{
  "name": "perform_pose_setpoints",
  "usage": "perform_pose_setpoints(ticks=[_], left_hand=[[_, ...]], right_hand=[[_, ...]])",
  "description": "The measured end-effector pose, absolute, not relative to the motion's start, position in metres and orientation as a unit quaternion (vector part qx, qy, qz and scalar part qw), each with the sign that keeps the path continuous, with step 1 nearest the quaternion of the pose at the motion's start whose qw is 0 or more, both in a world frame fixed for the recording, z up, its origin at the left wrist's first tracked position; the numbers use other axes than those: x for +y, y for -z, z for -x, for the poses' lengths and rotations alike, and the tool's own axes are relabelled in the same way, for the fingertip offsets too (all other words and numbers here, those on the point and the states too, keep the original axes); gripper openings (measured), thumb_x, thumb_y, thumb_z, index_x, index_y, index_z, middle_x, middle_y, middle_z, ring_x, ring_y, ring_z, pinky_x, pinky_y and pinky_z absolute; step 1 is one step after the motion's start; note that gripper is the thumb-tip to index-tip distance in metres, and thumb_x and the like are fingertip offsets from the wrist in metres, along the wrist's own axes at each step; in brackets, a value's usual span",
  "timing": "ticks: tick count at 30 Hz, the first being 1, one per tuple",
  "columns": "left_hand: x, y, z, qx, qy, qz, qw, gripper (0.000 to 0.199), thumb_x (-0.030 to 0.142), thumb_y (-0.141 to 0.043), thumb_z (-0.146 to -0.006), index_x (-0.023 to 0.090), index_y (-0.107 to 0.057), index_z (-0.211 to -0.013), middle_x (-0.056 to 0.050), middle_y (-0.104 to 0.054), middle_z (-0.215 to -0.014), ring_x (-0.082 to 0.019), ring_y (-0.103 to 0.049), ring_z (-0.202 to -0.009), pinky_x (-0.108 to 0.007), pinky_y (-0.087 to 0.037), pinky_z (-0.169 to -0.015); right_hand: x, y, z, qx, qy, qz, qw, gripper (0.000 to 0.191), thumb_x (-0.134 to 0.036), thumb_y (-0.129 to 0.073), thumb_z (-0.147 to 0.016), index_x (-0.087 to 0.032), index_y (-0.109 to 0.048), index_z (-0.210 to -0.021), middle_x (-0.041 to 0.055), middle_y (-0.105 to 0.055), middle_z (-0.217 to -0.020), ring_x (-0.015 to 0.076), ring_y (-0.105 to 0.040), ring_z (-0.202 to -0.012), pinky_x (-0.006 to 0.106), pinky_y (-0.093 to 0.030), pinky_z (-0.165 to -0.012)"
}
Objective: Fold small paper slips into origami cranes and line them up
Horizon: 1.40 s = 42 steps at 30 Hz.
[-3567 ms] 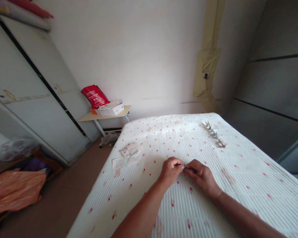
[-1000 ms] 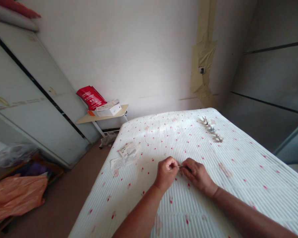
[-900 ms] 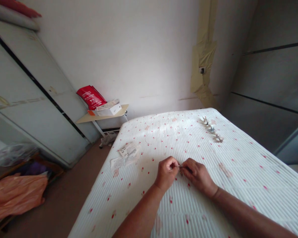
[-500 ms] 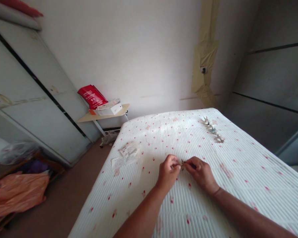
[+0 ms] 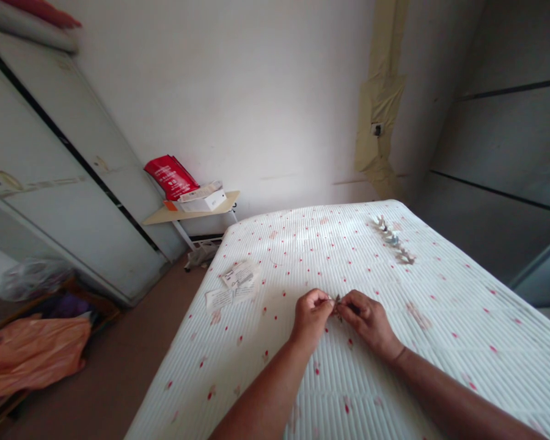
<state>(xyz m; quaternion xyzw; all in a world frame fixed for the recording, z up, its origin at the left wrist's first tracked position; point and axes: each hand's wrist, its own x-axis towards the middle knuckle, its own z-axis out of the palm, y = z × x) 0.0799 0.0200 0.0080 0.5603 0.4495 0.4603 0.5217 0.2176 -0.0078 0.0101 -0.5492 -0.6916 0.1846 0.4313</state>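
Over the middle of the bed, my left hand (image 5: pixel 312 310) is closed, thumb and forefinger pinching a small folded paper piece (image 5: pixel 337 300). My right hand (image 5: pixel 365 315) pinches the same piece from the other side, its fingers curled. Only a thin, pointed, greyish-brown bit shows between the fingertips; its full shape is hidden. Farther off at the right lies a row of several small folded paper figures (image 5: pixel 393 239), which look like paper cranes. To the left of my hands rest loose printed paper pieces (image 5: pixel 233 286) on the bedspread.
A white ribbed bedspread (image 5: pixel 302 244) with red dots covers the bed. Beyond its left corner stands a small table (image 5: pixel 165 216) with a red bag (image 5: pixel 170 177) and a white box (image 5: pixel 204 201). Pale cabinets (image 5: pixel 64 183) line the left; an orange bag (image 5: pixel 32 351) lies lower left.
My right hand has moved slightly left, closer to my left hand, so their fingertips nearly meet around the small paper piece. The paper figures and printed pieces stay put.
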Motion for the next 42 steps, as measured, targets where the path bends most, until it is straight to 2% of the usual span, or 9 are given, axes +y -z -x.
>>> perform_pose_setpoints(ticks=[5, 11, 17, 20, 23, 25, 29, 34, 42], left_hand=[[0.019, -0.011, -0.082, 0.446, -0.471, -0.498, 0.576, 0.008, 0.022, -0.056, -0.061, 0.016, -0.05, -0.06, 0.004, -0.049, -0.052, -0.008, -0.045, -0.051, -0.02, -0.034, -0.051], [0.018, -0.015, -0.083, 0.443, -0.474, -0.479, 0.591, 0.006, 0.019, -0.055, -0.06, 0.016, -0.05, -0.061, 0.005, -0.05, -0.051, -0.008, -0.047, -0.05, -0.02, -0.036, -0.051], [0.021, -0.015, -0.08, 0.413, -0.465, -0.517, 0.588, 0.009, 0.017, -0.054, -0.064, 0.017, -0.05, -0.072, 0.006, -0.051, -0.054, -0.009, -0.049, -0.051, -0.02, -0.038, -0.052], [0.022, -0.015, -0.076, 0.4, -0.452, -0.588, 0.538, 0.01, 0.017, -0.053, -0.069, 0.017, -0.053, -0.078, 0.005, -0.051, -0.057, -0.008, -0.049, -0.054, -0.019, -0.039, -0.054], [0.022, -0.017, -0.07, 0.388, -0.428, -0.657, 0.484, 0.021, 0.017, -0.049, -0.075, 0.017, -0.057, -0.095, 0.005, -0.052, -0.057, -0.008, -0.049, -0.053, -0.018, -0.038, -0.052], [0.022, -0.019, -0.067, 0.376, -0.415, -0.7, 0.442, 0.026, 0.017, -0.047, -0.078, 0.019, -0.058, -0.101, 0.003, -0.057, -0.062, -0.01, -0.052, -0.058, -0.019, -0.041, -0.056], [0.022, -0.019, -0.063, 0.372, -0.412, -0.759, 0.341, 0.019, 0.015, -0.047, -0.079, 0.018, -0.064, -0.086, -0.003, -0.066, -0.078, -0.013, -0.06, -0.073, -0.023, -0.047, -0.07], [0.024, -0.014, -0.061, 0.353, -0.405, -0.813, 0.224, 0.025, 0.008, -0.047, -0.076, 0.02, -0.064, -0.089, -0.004, -0.068, -0.084, -0.015, -0.061, -0.079, -0.027, -0.048, -0.075], [0.029, -0.017, -0.056, 0.289, -0.351, -0.89, 0.012, 0.023, 0.011, -0.043, -0.084, 0.019, -0.064, -0.088, -0.004, -0.063, -0.069, -0.015, -0.056, -0.069, -0.029, -0.045, -0.069]], right_hand=[[-0.008, -0.008, -0.218, -0.694, -0.183, 0.547, 0.432, 0.017, -0.028, -0.047, -0.08, -0.019, -0.055, -0.068, -0.0003, -0.057, -0.063, 0.0129, -0.055, -0.057, 0.023, -0.041, -0.054], [-0.007, -0.009, -0.217, -0.697, -0.176, 0.543, 0.433, 0.016, -0.028, -0.047, -0.081, -0.019, -0.056, -0.07, 0.0001, -0.058, -0.065, 0.0133, -0.055, -0.059, 0.023, -0.041, -0.055], [-0.007, -0.008, -0.217, -0.699, -0.182, 0.54, 0.433, 0.017, -0.028, -0.046, -0.082, -0.019, -0.055, -0.072, 0.0002, -0.058, -0.064, 0.0133, -0.055, -0.059, 0.023, -0.042, -0.054], [-0.007, -0.009, -0.217, -0.697, -0.179, 0.539, 0.437, 0.018, -0.029, -0.046, -0.082, -0.019, -0.054, -0.069, -0.0001, -0.057, -0.062, 0.013, -0.054, -0.057, 0.023, -0.041, -0.053], [-0.007, -0.007, -0.218, -0.696, -0.184, 0.538, 0.438, 0.018, -0.029, -0.047, -0.082, -0.019, -0.053, -0.068, -0.0004, -0.056, -0.062, 0.0127, -0.053, -0.057, 0.022, -0.04, -0.053], [-0.006, -0.006, -0.219, -0.698, -0.192, 0.536, 0.435, 0.019, -0.03, -0.047, -0.082, -0.019, -0.054, -0.069, -0.0006, -0.056, -0.063, 0.0126, -0.053, -0.057, 0.022, -0.04, -0.053], [-0.006, -0.004, -0.22, -0.701, -0.199, 0.532, 0.432, 0.019, -0.03, -0.046, -0.082, -0.019, -0.056, -0.07, -0.0006, -0.057, -0.063, 0.0129, -0.054, -0.058, 0.023, -0.041, -0.053], [-0.005, -0.005, -0.221, -0.689, -0.195, 0.541, 0.442, 0.019, -0.031, -0.046, -0.082, -0.019, -0.055, -0.07, -0.0006, -0.057, -0.062, 0.0134, -0.055, -0.058, 0.023, -0.041, -0.053], [-0.006, -0.008, -0.22, -0.687, -0.202, 0.535, 0.448, 0.023, -0.035, -0.046, -0.083, -0.019, -0.054, -0.068, -0.0011, -0.053, -0.06, 0.0128, -0.052, -0.057, 0.022, -0.041, -0.053]])
